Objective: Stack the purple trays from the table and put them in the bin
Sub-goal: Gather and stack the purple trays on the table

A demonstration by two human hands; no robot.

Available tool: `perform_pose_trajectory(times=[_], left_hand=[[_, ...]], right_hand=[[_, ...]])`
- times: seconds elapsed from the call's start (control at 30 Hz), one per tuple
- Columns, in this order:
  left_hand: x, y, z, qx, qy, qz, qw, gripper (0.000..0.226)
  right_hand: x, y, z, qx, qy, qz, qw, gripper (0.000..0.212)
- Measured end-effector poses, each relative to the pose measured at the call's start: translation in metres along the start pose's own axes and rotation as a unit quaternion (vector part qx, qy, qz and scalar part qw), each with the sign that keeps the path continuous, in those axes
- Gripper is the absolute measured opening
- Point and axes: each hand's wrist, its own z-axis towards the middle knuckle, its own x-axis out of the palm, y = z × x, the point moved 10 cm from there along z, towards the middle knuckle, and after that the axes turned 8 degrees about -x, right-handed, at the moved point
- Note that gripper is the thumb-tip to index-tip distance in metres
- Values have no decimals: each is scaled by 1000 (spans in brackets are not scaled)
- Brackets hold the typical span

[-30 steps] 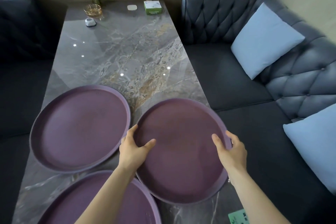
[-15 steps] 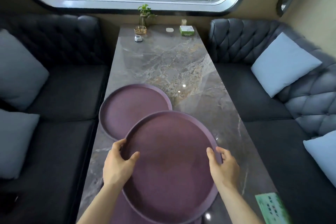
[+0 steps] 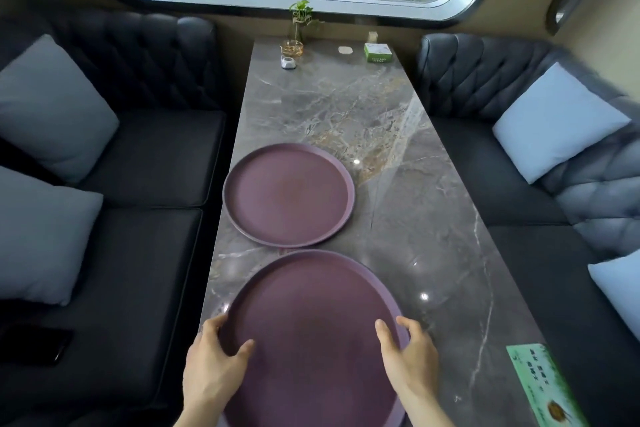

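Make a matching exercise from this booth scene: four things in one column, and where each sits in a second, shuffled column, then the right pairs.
Things:
1. near round purple tray
2. far round purple tray
3. small green box
4. green printed card

Places:
A. far end of the grey marble table, below the window
B. near right corner of the table
C. held at its rim by the left hand and right hand
D. lying alone on the table's left side, no hand on it

Pairs: 1-C, 2-D, 3-A, 4-B
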Motion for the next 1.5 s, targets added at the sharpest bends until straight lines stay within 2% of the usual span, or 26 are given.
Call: perform_pose_trajectory(times=[0.4, 0.67, 0.83, 1.0, 1.2, 1.37, 1.5], left_hand=[[13, -1, 0, 24, 4, -11, 1000, 79], [13, -4, -5, 47, 7, -4, 999, 79], [12, -3, -4, 56, 2, 9, 998, 78], [13, 3, -5, 55, -5, 28, 998, 78], [22, -15, -9, 55, -17, 62, 996, 75], [53, -43, -9, 75, -3, 61, 995, 70], [65, -58, 5, 49, -3, 51, 997, 55]], right_hand=[[8, -7, 4, 14, 19, 5, 1000, 63], [15, -9, -3, -12, 22, -83, 996, 71], [15, -10, -5, -12, 22, -184, 983, 76], [19, -16, -3, -13, 36, -101, 994, 78], [24, -16, 4, -26, 49, -131, 990, 82], [6, -27, 46, -8, 51, -152, 987, 88], [-18, -26, 86, -11, 9, -178, 984, 81]])
